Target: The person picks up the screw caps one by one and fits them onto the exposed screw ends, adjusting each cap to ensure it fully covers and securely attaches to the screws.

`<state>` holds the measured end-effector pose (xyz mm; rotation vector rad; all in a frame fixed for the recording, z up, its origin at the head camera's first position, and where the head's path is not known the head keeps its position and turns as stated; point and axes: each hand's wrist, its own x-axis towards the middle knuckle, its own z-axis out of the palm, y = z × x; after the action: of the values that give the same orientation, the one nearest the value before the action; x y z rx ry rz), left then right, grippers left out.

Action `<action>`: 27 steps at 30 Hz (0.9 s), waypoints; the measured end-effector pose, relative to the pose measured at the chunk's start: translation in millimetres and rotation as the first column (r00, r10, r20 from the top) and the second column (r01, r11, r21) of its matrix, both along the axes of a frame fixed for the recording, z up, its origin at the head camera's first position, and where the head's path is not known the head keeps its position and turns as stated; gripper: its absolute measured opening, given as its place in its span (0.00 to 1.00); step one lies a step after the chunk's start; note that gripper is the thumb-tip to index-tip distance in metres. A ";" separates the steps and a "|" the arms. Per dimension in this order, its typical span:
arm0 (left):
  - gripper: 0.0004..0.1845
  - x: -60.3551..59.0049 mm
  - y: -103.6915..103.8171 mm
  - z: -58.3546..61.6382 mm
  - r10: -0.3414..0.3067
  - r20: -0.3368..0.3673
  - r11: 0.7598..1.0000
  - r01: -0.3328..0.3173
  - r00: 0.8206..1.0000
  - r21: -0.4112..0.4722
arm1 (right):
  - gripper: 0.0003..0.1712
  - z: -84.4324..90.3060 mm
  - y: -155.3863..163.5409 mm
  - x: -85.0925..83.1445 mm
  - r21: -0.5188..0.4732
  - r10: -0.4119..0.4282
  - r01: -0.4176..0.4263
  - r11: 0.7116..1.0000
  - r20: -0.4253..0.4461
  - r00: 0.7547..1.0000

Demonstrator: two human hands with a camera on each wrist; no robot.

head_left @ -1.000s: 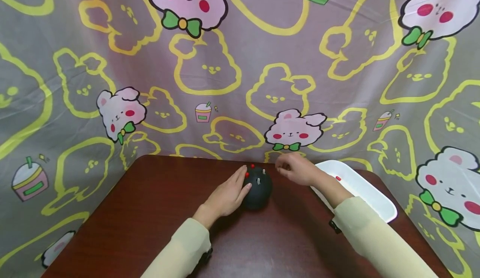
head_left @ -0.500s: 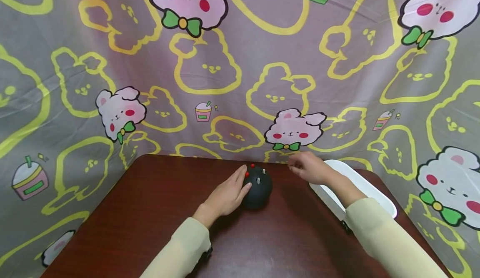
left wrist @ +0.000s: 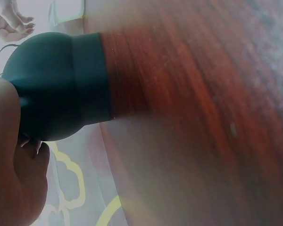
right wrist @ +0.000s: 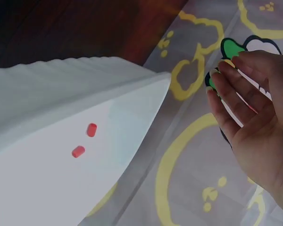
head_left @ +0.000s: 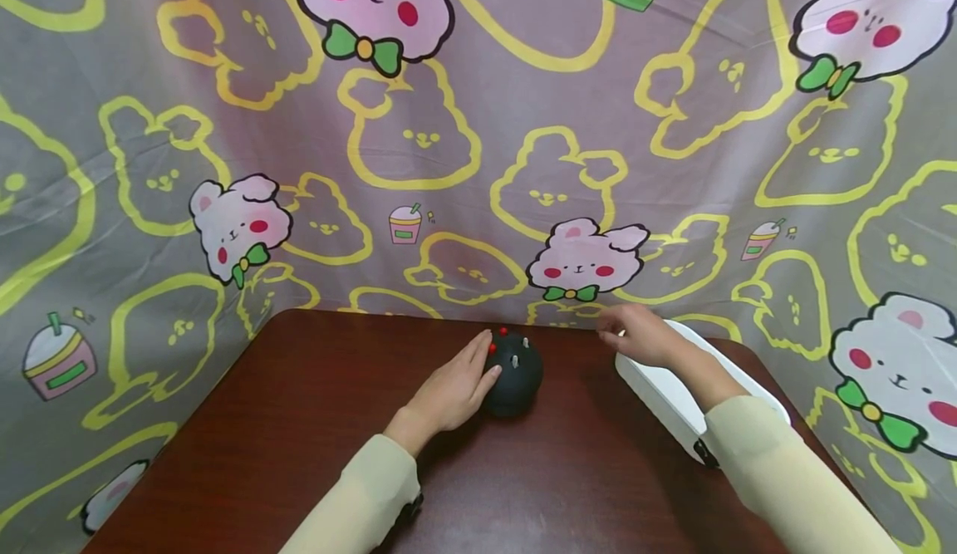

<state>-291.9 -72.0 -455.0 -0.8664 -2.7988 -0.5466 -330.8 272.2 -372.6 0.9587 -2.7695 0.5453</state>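
A dark ball-shaped object [head_left: 521, 392] stands on the table; the left wrist view shows its short cylindrical base. Two small red pieces [head_left: 493, 347] and two silvery pieces [head_left: 514, 361] stick up from its top. My left hand [head_left: 447, 389] rests against the ball's left side, fingers fairly straight and the thumb lying across the near upper side. Over the left rim of a white tray [head_left: 661, 404] hovers my right hand [head_left: 639, 335], its fingers loosely bent with nothing visible in them. Two red cylindrical pieces [right wrist: 91, 130] lie inside the tray in the right wrist view.
A dark reddish-brown wooden table [head_left: 299, 421] bears the ball and the tray. A grey cloth [head_left: 463, 139] with cartoon bunnies and yellow outlines hangs behind the table and along both sides. The right forearm hides part of the tray.
The right hand has moved rightward, away from the ball and to the tray's left rim. My left hand and the ball have stayed in place.
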 end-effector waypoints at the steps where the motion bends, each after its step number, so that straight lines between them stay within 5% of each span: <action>1: 0.39 0.0 -0.2 -0.2 0.002 0.004 1.000 -0.002 1.000 -0.003 | 0.05 0.1 1.4 0.1 -0.001 -0.004 0.004 1.000 0.000 1.000; 11: 0.38 -1.0 -0.2 1.2 -0.004 -0.030 1.000 0.005 1.000 0.023 | 0.08 2.1 14.6 -3.3 0.016 -0.050 0.050 0.999 0.002 0.999; 27: 0.39 -0.4 -0.6 -2.6 0.009 0.015 1.000 -0.009 1.000 0.009 | 0.06 -8.2 51.1 -12.3 0.019 -0.116 0.115 0.993 0.081 0.990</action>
<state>-292.4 -72.6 -457.5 -0.8508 -2.8101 -0.5666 -343.1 323.3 -380.8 0.7896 -2.8830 0.5586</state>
